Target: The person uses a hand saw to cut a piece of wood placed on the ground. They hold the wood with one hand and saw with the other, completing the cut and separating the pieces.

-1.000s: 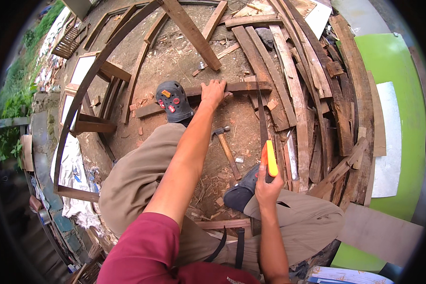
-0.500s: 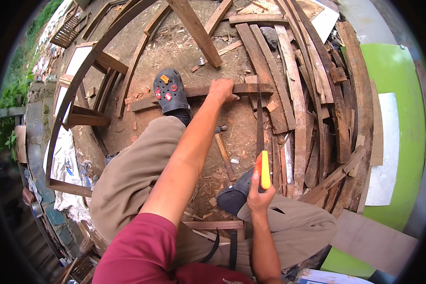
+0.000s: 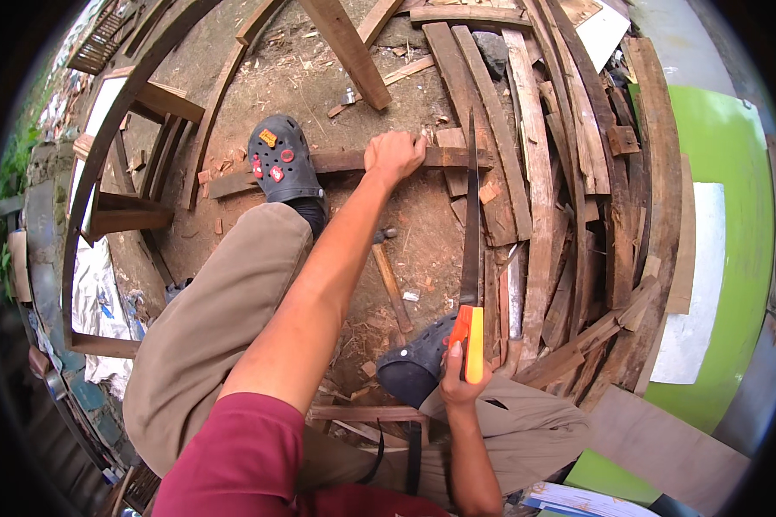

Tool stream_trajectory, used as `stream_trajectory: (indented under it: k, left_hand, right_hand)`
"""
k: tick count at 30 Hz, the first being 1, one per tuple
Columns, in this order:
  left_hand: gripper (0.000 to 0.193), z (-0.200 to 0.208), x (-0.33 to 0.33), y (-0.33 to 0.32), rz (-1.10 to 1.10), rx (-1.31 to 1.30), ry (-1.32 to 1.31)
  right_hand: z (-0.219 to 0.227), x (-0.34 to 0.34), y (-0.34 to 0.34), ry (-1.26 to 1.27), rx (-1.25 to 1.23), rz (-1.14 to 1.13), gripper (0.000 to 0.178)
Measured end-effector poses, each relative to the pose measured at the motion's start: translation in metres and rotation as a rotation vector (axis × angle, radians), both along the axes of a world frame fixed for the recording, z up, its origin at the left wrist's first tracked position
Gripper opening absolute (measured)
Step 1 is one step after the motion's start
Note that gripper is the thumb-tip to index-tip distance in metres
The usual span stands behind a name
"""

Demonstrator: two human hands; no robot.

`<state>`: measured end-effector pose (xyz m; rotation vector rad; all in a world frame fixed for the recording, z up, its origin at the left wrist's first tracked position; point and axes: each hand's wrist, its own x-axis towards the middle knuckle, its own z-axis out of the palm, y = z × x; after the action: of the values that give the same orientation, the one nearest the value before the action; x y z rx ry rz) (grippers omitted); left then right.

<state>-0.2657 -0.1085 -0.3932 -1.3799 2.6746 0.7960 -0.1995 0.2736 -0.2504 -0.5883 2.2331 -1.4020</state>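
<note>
The board was gripped from above by the left hand, whose fingers were curled over it, knuckles upward; the fingertips were partly hidden. The board was laid crosswise beneath that hand, stretched out to both sides of it. To the left of the left hand, the board was covered partway by a dark left shoe dotted with small charms.

The handle of the saw was clasped by the right hand, with the fingers wrapped around it and the thumb laid along its side. The blade was pointed away from the right hand and was crossed over the board near its right end, just to the right of the left hand. Whether the teeth were pressed into the wood could not be told.

A hammer was left on the ground below the left hand, up and to the left of the right hand. Just left of the right hand, the right shoe was seen. Old planks were heaped to the right of both hands, and a wooden post was slanted above the left hand.
</note>
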Motion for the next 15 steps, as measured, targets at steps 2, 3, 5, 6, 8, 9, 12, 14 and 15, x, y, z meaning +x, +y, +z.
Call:
stream_trajectory:
  k: [2, 3, 5, 6, 8, 9, 12, 14, 15]
  left_hand:
    - [0.051, -0.006, -0.004, 0.0, 0.074, -0.108, 0.062]
    - [0.052, -0.008, -0.004, 0.001, 0.112, -0.164, 0.09]
    - [0.055, 0.002, -0.008, 0.002, 0.076, -0.119, -0.089]
    - [0.057, 0.011, -0.011, 0.002, 0.055, -0.099, -0.177]
    - [0.058, 0.027, -0.014, 0.001, 0.086, 0.014, -0.178]
    - [0.058, 0.032, -0.015, 0.001, 0.103, 0.071, -0.179]
    - [0.061, 0.034, -0.018, -0.002, 0.1, 0.116, -0.225]
    - [0.06, 0.041, -0.02, -0.005, 0.071, 0.162, -0.29]
    - [0.061, 0.045, -0.021, -0.005, 0.057, 0.184, -0.323]
  right_hand:
    - [-0.002, -0.01, -0.011, 0.05, 0.001, 0.042, 0.015]
    - [-0.006, -0.014, -0.016, 0.04, 0.013, 0.051, 0.013]
    - [-0.014, -0.021, -0.027, 0.025, 0.034, 0.063, 0.011]
    - [-0.017, -0.023, -0.033, 0.017, 0.035, 0.056, 0.01]
    - [-0.019, -0.028, -0.043, -0.001, 0.034, 0.045, 0.01]
    - [-0.018, -0.03, -0.045, -0.023, 0.045, 0.053, 0.012]
    - [-0.023, -0.033, -0.044, -0.011, -0.01, 0.034, 0.013]
    - [-0.027, -0.033, -0.038, -0.113, -0.001, 0.015, 0.013]
    - [-0.029, -0.033, -0.034, -0.164, 0.004, 0.005, 0.014]
